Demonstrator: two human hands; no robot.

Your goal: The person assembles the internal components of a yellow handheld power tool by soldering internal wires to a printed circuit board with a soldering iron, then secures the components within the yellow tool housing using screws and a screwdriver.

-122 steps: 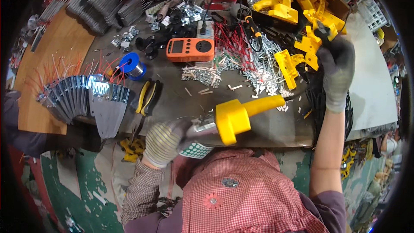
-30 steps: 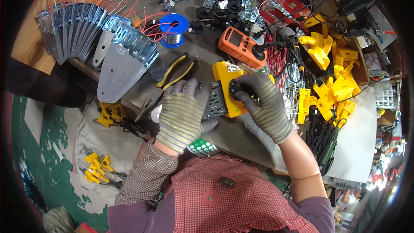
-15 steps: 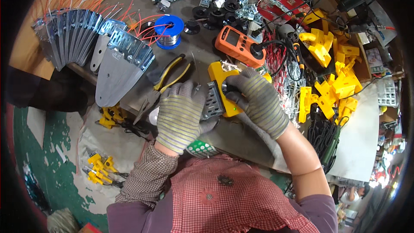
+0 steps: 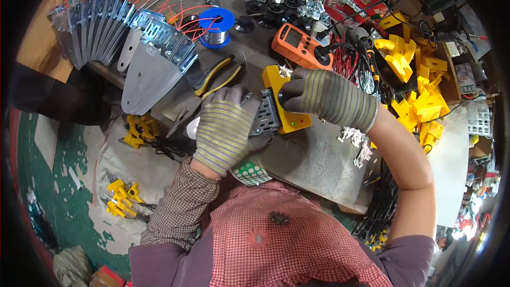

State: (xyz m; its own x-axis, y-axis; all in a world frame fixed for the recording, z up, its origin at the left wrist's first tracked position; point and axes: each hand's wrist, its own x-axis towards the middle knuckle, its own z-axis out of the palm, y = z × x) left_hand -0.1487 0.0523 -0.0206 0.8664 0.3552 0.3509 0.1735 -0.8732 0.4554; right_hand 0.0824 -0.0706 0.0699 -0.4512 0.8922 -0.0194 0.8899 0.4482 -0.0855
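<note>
My left hand [image 4: 226,127], in a striped grey-and-yellow glove, is closed round a slotted metal bracket [image 4: 265,114]. The bracket joins a yellow plastic housing [image 4: 294,123] that has small lit indicator lights near its lower end. My right hand [image 4: 329,98], gloved alike, curls its fingers over a dark round knob on the housing; its fingertips partly hide the knob. Just beyond my left hand lie yellow-and-black handled pliers [image 4: 217,81]. An orange multimeter [image 4: 301,47] rests beyond the housing.
Grey metal plates with slotted brackets and red wires [image 4: 154,77] fan out at the left, near a blue solder spool [image 4: 217,24]. Several yellow housings [image 4: 425,103] are heaped at the right. Small white pieces [image 4: 358,141] lie near the table's front edge. More yellow parts [image 4: 123,199] sit low at left.
My right hand has turned on the knob, its forearm and elbow swinging outward to the right. A reddish light now shows beside the green one. The whole view has shifted slightly.
</note>
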